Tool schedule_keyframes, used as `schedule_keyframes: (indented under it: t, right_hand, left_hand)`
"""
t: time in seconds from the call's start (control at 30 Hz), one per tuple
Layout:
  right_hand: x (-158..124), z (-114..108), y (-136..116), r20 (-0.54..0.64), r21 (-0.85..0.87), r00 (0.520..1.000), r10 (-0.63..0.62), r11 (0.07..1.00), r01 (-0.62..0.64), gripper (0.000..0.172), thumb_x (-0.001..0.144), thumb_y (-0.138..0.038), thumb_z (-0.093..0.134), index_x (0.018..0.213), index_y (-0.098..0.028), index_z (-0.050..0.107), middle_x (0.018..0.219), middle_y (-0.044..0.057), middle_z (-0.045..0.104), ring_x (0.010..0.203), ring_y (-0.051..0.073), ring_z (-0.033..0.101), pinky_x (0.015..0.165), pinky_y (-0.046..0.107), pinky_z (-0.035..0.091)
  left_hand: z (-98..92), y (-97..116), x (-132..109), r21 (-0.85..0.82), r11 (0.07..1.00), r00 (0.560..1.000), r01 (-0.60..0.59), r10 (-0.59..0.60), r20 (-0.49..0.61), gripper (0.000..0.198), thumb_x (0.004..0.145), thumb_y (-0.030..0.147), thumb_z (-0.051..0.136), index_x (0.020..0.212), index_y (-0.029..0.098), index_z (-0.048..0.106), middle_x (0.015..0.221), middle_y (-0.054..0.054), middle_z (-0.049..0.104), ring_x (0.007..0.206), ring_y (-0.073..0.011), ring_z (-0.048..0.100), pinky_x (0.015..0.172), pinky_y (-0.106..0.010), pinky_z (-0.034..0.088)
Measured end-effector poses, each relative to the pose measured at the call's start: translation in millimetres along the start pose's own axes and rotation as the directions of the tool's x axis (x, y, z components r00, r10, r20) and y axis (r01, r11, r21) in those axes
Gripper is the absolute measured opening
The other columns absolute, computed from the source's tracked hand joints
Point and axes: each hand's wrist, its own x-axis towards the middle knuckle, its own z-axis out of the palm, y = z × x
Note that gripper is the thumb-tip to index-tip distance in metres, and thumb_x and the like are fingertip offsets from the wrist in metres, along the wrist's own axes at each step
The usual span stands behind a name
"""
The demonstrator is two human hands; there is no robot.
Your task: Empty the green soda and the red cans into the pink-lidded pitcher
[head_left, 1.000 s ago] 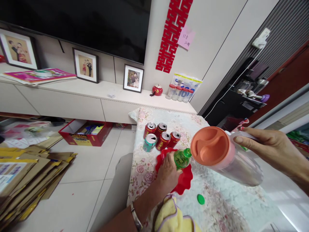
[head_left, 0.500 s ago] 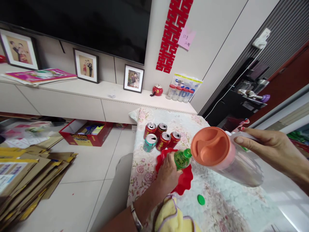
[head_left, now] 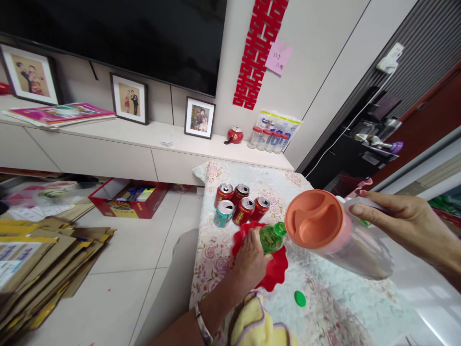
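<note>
My left hand (head_left: 250, 257) is wrapped round a green plastic bottle (head_left: 271, 239), uncapped, its neck tilted to the right above a red scalloped dish (head_left: 275, 276). In my right hand (head_left: 406, 218) is the handle of a clear pitcher (head_left: 363, 252) with an orange lid (head_left: 314, 218). The pitcher is tipped toward the bottle, its lid edge right by the bottle's mouth; whether they touch and whether liquid flows I cannot tell. A green cap (head_left: 299, 298) lies on the tablecloth. Close to my left forearm is a yellow cloth (head_left: 257, 324) with a purple edge.
Several opened drink cans (head_left: 246, 210), red and one teal (head_left: 224, 213), stand beyond the dish on the flowered tablecloth (head_left: 216, 250). A white cabinet (head_left: 144, 139) with framed photos is behind. Flattened cardboard (head_left: 54, 264) and a red box (head_left: 126, 206) are on the floor at left.
</note>
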Motion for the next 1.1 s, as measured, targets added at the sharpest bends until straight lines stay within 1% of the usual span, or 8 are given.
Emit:
schedule_keyframes:
  t: [0.1,0.3,0.47,0.63,0.8,0.93,1.1]
  right_hand:
    - [-0.4,-1.2,2.2,-0.002,-0.010,1.000,0.002,1.000,-0.002,0.057,0.073,-0.083,0.076,0.073,-0.027,0.088,0.067,0.008,0.076,0.060,0.020,0.067,0.051,0.025,0.054]
    - [-0.3,-1.0,-0.8,0.002,-0.020,1.000,0.015,1.000,-0.015,0.062,0.072,-0.087,0.074,0.072,-0.026,0.087,0.064,0.008,0.073,0.059,0.020,0.065,0.051,0.025,0.053]
    - [-1.7,-1.3,-4.9,-0.002,-0.048,0.999,0.034,0.998,-0.034,0.068,0.070,-0.090,0.072,0.069,-0.024,0.086,0.062,0.008,0.071,0.055,0.018,0.060,0.048,0.025,0.050]
    - [-2.4,-2.2,0.0,0.011,-0.028,0.999,0.046,0.999,-0.046,0.064,0.071,-0.088,0.074,0.072,-0.024,0.087,0.065,0.008,0.072,0.060,0.019,0.063,0.051,0.025,0.051]
    - [-1.9,-1.3,-1.0,0.004,-0.048,0.999,0.036,0.998,-0.036,0.067,0.072,-0.089,0.072,0.065,-0.023,0.082,0.061,0.007,0.067,0.056,0.017,0.057,0.048,0.025,0.048]
    - [-1.9,-0.6,-3.6,0.007,-0.033,0.999,0.031,0.999,-0.031,0.066,0.071,-0.088,0.072,0.062,-0.023,0.080,0.058,0.006,0.063,0.056,0.017,0.057,0.048,0.025,0.048]
    - [-2.2,-1.5,-2.6,0.020,-0.024,0.999,0.028,0.999,-0.028,0.062,0.074,-0.084,0.075,0.064,-0.023,0.081,0.059,0.005,0.064,0.058,0.017,0.058,0.049,0.025,0.049]
  left_hand:
    - [0.8,-1.0,0.4,-0.006,1.000,1.000,-0.010,0.010,-0.017,0.072,0.078,0.008,0.067,0.147,0.015,0.047,0.154,-0.023,0.061,0.150,-0.0377,0.057,0.124,-0.050,0.048]
    - [-1.3,-0.5,0.3,0.005,1.000,1.000,0.000,0.000,0.008,0.072,0.080,0.008,0.066,0.149,0.012,0.046,0.155,-0.024,0.059,0.151,-0.0373,0.056,0.124,-0.049,0.048]
    - [0.0,-1.1,0.5,-0.004,1.000,0.999,-0.029,0.029,-0.024,0.071,0.079,0.008,0.068,0.147,0.011,0.048,0.151,-0.024,0.062,0.149,-0.0392,0.058,0.122,-0.050,0.051]
    - [1.8,-3.2,1.6,-0.010,1.000,1.000,-0.022,0.022,-0.007,0.071,0.079,0.007,0.068,0.147,0.013,0.046,0.152,-0.022,0.060,0.150,-0.0358,0.057,0.123,-0.048,0.048]
    - [1.5,-3.3,1.8,-0.020,1.000,1.000,-0.023,0.022,-0.011,0.071,0.080,0.008,0.068,0.147,0.013,0.047,0.151,-0.022,0.061,0.150,-0.0367,0.057,0.123,-0.050,0.048]
    - [0.6,-1.6,1.4,-0.007,1.000,1.000,-0.011,0.011,0.009,0.071,0.081,0.008,0.068,0.149,0.012,0.045,0.153,-0.022,0.059,0.151,-0.0355,0.055,0.124,-0.048,0.047]
    - [0.1,-1.0,1.3,-0.013,1.000,1.000,-0.014,0.014,0.010,0.072,0.081,0.007,0.068,0.149,0.015,0.045,0.154,-0.021,0.059,0.151,-0.0344,0.055,0.124,-0.049,0.047]
